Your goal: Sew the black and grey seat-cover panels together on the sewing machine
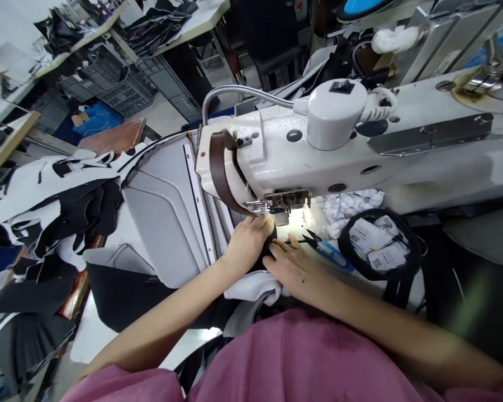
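Note:
Under the sewing machine's presser foot area [281, 215], a dark fabric piece [260, 258] lies between my two hands. My left hand [248, 244] grips it from the left, its fingertips close to the lit needle area. From the right, my right hand [297, 271] holds the edge of the same piece with thumb and fingers bent. Grey and white sewn panels [167, 223] spread to the left of the machine. Blue-handled thread snips [329, 251] lie just beyond my right fingers. The fabric under my fingers is partly hidden.
The white machine arm [339, 151] spans the space above my hands, with a lamp housing [336, 114] on top. A round black container [379, 273] of labels stands at right, near white scraps [352, 204]. Black and white cut pieces [84, 206] pile at far left.

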Action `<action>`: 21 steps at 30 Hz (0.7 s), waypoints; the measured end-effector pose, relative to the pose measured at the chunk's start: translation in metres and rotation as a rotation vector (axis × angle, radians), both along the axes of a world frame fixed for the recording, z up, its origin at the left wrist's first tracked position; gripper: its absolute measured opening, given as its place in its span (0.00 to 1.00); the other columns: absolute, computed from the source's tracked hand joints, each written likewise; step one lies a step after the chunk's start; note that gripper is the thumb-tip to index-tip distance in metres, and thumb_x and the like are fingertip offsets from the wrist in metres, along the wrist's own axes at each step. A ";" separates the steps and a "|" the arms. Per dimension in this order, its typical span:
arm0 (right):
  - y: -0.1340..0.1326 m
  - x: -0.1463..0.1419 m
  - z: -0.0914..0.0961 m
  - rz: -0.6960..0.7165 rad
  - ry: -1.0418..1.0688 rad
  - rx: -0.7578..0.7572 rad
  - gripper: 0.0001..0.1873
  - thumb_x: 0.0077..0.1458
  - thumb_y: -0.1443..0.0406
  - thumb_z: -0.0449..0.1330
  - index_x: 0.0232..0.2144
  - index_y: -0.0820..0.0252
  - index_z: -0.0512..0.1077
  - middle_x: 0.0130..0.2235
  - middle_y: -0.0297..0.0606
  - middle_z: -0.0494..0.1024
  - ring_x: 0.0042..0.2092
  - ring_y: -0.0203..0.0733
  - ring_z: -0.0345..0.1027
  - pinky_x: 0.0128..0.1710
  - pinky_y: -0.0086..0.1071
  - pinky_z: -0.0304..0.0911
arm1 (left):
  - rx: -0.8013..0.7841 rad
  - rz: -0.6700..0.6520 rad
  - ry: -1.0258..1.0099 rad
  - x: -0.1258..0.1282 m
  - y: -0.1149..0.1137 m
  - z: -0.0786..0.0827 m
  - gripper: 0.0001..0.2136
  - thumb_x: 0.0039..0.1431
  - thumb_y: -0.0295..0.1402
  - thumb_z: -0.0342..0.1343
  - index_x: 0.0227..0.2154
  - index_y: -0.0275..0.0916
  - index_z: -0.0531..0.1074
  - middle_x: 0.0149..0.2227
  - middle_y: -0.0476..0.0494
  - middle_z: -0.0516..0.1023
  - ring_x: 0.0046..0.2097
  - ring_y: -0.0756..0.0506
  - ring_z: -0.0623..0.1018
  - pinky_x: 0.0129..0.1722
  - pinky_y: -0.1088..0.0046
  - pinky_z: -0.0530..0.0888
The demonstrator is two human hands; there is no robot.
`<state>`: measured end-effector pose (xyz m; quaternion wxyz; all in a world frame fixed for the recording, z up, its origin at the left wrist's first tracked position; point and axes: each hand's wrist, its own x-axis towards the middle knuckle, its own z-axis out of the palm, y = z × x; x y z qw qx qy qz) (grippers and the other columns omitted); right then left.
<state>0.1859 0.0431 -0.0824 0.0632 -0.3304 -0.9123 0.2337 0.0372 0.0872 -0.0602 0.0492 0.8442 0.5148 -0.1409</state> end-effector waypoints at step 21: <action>0.025 -0.004 -0.005 -0.112 0.069 0.052 0.23 0.42 0.82 0.51 0.41 0.62 0.66 0.41 0.43 0.72 0.45 0.48 0.67 0.43 0.36 0.62 | 0.363 0.537 -0.311 -0.119 -0.161 -0.013 0.17 0.65 0.38 0.46 0.54 0.39 0.64 0.54 0.36 0.70 0.57 0.41 0.70 0.57 0.60 0.70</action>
